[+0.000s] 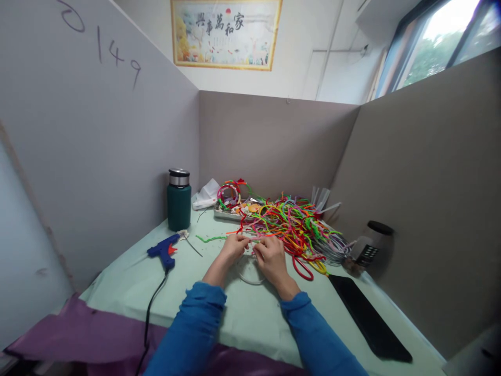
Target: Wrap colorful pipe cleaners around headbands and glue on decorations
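Note:
My left hand (236,247) and my right hand (271,256) are close together over the middle of the table, both with pinched fingers. Between them runs a pink fuzzy strand, apparently a pipe cleaner (255,239), held from both sides. Below the fingers a thin white hoop (251,283) shows its lower curve; its upper part is hidden by my hands, so I cannot tell whether the strand is wound on it. A green pipe cleaner (211,239) lies just left of my left hand. Beyond my hands spreads a tangled heap of coloured pipe cleaners (297,219).
At left are a blue glue gun (162,249) with a black cord and a dark green bottle (179,203). A metal tray (225,214) of small pieces stands behind. Red-handled scissors (302,268), a black flat object (368,316) and a clear jar (366,250) are at right. Partitions surround the table.

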`<state>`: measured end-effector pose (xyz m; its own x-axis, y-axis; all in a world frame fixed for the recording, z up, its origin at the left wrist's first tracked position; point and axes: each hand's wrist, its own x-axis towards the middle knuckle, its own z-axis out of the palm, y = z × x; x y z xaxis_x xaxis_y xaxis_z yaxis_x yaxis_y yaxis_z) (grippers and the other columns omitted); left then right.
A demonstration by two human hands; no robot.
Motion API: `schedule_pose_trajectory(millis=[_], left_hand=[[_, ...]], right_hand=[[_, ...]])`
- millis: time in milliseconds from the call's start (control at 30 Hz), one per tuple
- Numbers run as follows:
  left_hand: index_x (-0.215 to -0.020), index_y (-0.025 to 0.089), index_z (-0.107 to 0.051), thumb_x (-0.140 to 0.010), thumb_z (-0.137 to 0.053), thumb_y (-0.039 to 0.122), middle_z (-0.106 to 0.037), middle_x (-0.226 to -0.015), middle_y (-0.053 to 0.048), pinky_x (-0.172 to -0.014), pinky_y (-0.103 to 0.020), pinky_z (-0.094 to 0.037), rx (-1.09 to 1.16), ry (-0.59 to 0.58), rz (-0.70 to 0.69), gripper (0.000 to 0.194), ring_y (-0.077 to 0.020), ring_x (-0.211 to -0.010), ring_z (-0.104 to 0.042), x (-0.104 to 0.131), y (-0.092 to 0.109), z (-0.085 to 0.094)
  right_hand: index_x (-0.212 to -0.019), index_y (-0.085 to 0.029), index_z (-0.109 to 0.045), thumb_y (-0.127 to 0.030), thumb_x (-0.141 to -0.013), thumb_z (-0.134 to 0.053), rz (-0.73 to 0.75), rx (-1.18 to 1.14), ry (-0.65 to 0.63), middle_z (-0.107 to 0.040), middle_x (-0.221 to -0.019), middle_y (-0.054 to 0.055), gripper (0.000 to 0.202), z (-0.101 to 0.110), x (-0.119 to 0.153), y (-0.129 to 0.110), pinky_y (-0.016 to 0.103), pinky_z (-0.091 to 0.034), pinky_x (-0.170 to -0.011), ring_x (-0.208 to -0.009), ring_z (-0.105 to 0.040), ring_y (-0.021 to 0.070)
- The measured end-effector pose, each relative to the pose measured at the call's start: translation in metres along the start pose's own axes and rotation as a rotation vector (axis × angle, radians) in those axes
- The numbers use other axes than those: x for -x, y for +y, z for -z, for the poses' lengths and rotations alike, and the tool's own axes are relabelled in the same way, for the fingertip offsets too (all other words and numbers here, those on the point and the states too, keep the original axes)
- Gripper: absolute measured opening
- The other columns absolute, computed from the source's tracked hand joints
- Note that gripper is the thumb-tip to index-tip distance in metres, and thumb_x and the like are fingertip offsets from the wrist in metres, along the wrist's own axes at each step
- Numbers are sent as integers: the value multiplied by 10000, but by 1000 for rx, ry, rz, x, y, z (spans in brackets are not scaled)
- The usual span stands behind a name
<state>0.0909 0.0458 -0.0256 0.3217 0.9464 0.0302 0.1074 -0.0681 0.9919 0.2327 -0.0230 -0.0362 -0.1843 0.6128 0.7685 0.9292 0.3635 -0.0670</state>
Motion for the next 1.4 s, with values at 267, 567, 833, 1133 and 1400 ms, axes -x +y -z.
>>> schedule_pose_trajectory(millis=[267, 567, 833, 1133, 1400], left_hand=[[-646, 140, -672, -678, -599, 234, -586, -533, -6, -544, -223, -329, -337, 27, -199, 123, -119, -544, -486, -3, -4, 1], [-644, 122, -651, -642, -666, 286, -567, -553, 2, -525, -232, -315, -162, -308, -196, 165, -93, -512, -440, 10, 12, -3], [-781, 118, -655, -598, -753, 405, -480, -533, 49, -489, -216, -236, 49, -203, -196, 354, -60, -485, -348, 19, 24, -3], [-719, 107, -662, -654, -695, 435, -345, -426, 82, -457, -235, -160, 41, -19, -52, 336, -51, -420, -247, 5, 10, 0], [-710, 99, -645, -682, -696, 426, -302, -385, 85, -443, -235, -135, 27, 119, 56, 331, -54, -388, -236, -2, 2, 1]], right_hand=[[-792, -226, -707, -270, -884, -571, -119, -305, 95, -628, -810, 56, 170, -3, -1, 13, 368, -362, -786, -853, -507, 216], [-651, -199, -713, -459, -667, -727, -600, -1018, -163, -646, -654, 27, 261, -9, -2, 44, 311, -424, -617, -647, -563, 184], [-657, -161, -692, -474, -660, -747, -723, -1255, -363, -566, -593, -1, 318, -5, 0, 35, 236, -295, -465, -481, -398, 90], [-846, -152, -712, -501, -679, -714, -869, -1221, -135, -582, -618, 0, 387, -15, 2, 41, 252, -347, -506, -535, -455, 125], [-811, -200, -701, -341, -872, -583, -262, -440, 281, -603, -834, 51, 194, -3, -1, 29, 334, -406, -770, -834, -532, 201]])
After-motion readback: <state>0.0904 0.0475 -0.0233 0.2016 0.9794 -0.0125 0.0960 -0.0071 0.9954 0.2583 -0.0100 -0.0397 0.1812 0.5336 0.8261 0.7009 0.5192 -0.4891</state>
